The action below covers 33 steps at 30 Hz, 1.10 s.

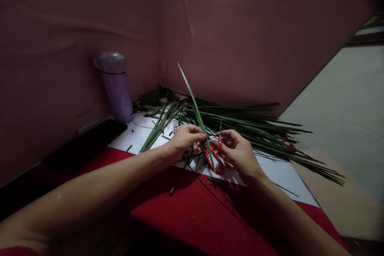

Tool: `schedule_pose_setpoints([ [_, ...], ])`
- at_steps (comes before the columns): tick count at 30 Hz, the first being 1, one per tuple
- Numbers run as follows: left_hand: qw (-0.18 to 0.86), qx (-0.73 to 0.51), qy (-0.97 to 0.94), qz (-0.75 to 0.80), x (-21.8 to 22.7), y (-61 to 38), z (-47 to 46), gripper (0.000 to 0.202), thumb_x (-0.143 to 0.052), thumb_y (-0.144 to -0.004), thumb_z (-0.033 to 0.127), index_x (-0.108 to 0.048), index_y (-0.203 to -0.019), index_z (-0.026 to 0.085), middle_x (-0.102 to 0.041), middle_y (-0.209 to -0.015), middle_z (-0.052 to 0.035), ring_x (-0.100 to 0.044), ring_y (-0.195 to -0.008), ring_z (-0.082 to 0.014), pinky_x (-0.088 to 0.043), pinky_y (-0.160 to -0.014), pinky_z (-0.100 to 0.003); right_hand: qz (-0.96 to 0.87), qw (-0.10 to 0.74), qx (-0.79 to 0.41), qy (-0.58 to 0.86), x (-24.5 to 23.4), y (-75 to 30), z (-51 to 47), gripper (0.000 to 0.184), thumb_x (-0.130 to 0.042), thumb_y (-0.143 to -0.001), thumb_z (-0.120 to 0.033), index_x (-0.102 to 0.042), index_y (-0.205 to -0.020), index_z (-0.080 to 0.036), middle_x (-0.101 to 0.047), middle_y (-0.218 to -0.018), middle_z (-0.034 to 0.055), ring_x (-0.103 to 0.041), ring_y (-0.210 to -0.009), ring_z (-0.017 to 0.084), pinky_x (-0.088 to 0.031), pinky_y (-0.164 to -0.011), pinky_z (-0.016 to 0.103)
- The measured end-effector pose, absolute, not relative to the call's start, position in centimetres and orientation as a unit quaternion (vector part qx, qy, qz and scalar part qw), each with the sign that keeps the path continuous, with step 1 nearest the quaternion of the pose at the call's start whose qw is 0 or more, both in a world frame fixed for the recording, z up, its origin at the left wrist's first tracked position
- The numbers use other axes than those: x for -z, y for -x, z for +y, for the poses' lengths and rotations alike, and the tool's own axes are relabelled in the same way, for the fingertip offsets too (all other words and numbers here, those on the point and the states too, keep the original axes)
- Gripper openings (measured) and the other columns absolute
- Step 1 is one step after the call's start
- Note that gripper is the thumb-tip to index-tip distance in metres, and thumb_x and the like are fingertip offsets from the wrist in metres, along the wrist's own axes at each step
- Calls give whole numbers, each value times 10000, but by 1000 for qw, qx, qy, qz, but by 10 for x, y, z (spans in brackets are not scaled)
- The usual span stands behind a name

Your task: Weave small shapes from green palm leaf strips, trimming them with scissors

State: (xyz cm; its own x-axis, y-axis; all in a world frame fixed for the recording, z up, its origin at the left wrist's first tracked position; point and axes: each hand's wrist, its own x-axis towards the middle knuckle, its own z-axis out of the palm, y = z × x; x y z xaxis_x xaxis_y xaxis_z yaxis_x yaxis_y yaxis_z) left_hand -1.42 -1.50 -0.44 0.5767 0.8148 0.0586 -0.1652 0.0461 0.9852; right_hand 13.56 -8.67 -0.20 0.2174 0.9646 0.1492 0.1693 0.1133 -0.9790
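Observation:
My left hand [186, 141] is closed, its thumb and fingers pinching a long green leaf blade [195, 106]. The blade's pale tip points up and its lower end slants down between my hands. My right hand [240, 153] is closed on a small tool with a red handle [220, 145] and a thin, dark metal point standing upward. Whether it is an awl or a fine knife I cannot tell. Just below the hands, red-handled scissors [220, 168] lie on the white sheet [271, 168], partly covered by the leaf.
Behind my right hand spreads a large pile of long green leaves [249, 122]. A smaller bunch [159, 128] lies left, with cut bits scattered around. A purple tumbler [116, 92] and a dark flat object [105, 133] are at the left, against the pink wall [228, 40]. Red cloth [180, 212] is nearest me.

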Motion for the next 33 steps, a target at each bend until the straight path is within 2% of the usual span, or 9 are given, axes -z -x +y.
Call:
schedule_pose_setpoints([
  [5,660,-373,-581,297,4,14,-12,137,-627,-674,192,-525,-614,123,-525,-563,10,-462,-429,-60,-390,-420,-207,-526,507,-380,568,-7,-138,-87,386,-756,-561,-413,-569,-807,-182,-586,-592,-12,-557,-549,149,-425,-502,267],
  [10,653,-380,-584,296,3,15,-13,128,-633,-664,177,-529,-615,121,-514,-557,13,-457,-439,-54,-385,-423,-197,-487,483,-441,579,-14,-140,-86,383,-754,-572,-416,-573,-817,-185,-594,-601,-10,-527,-487,111,-333,-419,201],
  [16,644,-419,-563,303,2,15,-8,145,-653,-656,207,-540,-623,123,-535,-572,0,-501,-483,-76,-380,-416,-189,-489,464,-516,529,-7,-146,-94,362,-689,-642,-477,-556,-824,-194,-548,-541,-43,-302,-335,28,-159,-354,173],
  [19,645,-418,-556,317,2,16,-5,132,-651,-657,199,-550,-631,118,-561,-582,-16,-529,-487,-92,-387,-419,-197,-452,475,-544,524,1,-147,-105,334,-642,-677,-506,-552,-774,-199,-484,-501,-59,-278,-346,35,-155,-360,178],
  [24,647,-405,-558,326,1,16,-6,116,-638,-684,192,-566,-656,106,-606,-620,-50,-577,-527,-115,-429,-470,-221,-453,423,-602,504,4,-145,-116,305,-599,-728,-484,-578,-804,-189,-493,-497,-41,-239,-360,35,-103,-377,184],
  [33,662,-404,-537,333,0,15,-8,93,-625,-704,150,-551,-674,101,-581,-583,-24,-588,-500,-117,-459,-487,-234,-482,407,-596,497,9,-140,-117,263,-547,-790,-436,-554,-764,-174,-490,-479,-39,-218,-358,42,-64,-368,207],
])
